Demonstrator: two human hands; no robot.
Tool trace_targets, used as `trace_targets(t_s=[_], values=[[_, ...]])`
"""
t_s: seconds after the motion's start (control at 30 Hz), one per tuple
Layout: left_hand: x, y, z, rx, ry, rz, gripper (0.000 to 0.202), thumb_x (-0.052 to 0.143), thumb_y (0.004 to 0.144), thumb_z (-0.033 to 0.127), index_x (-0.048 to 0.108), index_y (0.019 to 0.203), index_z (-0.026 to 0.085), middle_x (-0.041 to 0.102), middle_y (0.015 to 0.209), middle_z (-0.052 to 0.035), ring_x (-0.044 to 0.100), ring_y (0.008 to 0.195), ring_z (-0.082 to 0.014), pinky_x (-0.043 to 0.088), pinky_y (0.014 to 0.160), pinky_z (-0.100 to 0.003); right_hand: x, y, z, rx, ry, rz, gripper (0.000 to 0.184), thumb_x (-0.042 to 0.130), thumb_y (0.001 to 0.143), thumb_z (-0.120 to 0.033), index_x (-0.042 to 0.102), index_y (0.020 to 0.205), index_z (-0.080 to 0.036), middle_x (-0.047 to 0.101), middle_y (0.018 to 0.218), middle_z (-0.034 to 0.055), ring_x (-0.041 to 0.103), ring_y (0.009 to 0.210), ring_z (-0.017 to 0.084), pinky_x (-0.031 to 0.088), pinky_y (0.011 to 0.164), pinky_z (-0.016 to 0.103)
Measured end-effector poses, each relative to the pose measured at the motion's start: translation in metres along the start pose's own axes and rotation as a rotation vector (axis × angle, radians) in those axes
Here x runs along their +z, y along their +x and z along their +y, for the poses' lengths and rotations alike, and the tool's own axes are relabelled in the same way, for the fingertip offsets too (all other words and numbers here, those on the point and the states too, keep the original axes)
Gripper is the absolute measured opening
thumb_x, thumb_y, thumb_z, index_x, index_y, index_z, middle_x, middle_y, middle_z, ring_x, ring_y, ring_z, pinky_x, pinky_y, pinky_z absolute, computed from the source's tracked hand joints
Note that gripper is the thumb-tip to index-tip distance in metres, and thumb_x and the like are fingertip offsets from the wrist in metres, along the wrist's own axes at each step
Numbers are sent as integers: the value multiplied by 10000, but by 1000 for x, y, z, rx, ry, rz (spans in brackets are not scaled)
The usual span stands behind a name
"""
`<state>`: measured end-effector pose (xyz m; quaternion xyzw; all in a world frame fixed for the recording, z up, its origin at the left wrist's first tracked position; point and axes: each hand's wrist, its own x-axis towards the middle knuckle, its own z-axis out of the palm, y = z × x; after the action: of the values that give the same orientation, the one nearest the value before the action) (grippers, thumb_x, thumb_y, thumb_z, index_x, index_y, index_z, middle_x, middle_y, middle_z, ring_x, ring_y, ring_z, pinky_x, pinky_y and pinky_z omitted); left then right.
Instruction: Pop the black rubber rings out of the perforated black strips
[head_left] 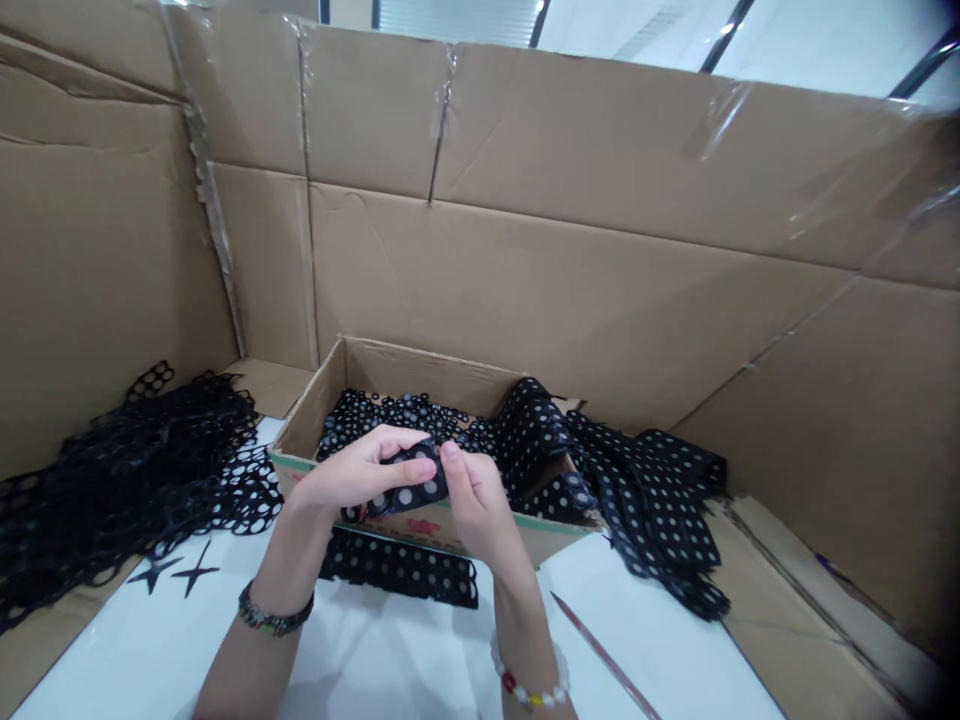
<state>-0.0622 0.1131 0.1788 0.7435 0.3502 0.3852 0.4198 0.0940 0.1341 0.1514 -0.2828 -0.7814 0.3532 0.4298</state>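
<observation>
- Left hand [358, 472]: fingers closed on a black dotted strip [409, 492], thumb on top.
- Right hand [474, 505]: fingers pinch the strip's other edge.
- Cardboard box [304, 430] just behind the fingers; punched black mesh [127, 470] well to their left.

Workshop bench: cardboard walls [600, 270], heaps of punched rubber sheets [127, 470].

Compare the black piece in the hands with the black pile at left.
The held piece shows pale dots in its round cells; the left pile is open lattice with empty holes. The held piece is one small strip pinched above the box; the left pile is a broad heap beside that box. Both are black.
</observation>
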Motion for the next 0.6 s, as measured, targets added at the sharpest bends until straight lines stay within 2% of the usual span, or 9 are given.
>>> trace_targets(t_s=[0.1,0.17,0.3,0.5,0.6], values=[[2,-1,4,-39,67,22,298,459,831,397,520,702,135,471,646,11,412,615,-102,345,562,-197,-4,1,1,-159,-234,52,331,305,906,-249,361,588,-177,414,572,-13,363,561,107,274,585,255],[3,-2,6,-43,83,12,295,452,839,380,510,684,135,450,630,19,394,602,-97,333,555,-196,-7,2,3,-188,-223,10,330,301,902,-245,348,582,-180,402,571,-12,362,559,108,279,586,257],[2,-1,7,40,34,-26,301,450,840,375,500,665,135,441,633,15,389,618,-101,347,586,-197,-3,2,10,-59,36,-53,389,276,911,-345,320,560,-182,346,540,-25,320,508,92,264,509,237],[10,3,0,145,-70,64,335,454,832,423,541,686,134,492,657,-7,432,616,-111,371,585,-201,16,4,14,162,611,98,469,369,838,-537,367,536,-178,300,486,-44,243,446,72,217,421,210],[16,8,-10,163,-147,96,385,465,807,488,573,696,135,521,675,-22,461,632,-124,386,603,-212,19,6,6,226,743,195,482,463,764,-573,356,505,-180,289,474,-51,215,431,62,218,402,196]])
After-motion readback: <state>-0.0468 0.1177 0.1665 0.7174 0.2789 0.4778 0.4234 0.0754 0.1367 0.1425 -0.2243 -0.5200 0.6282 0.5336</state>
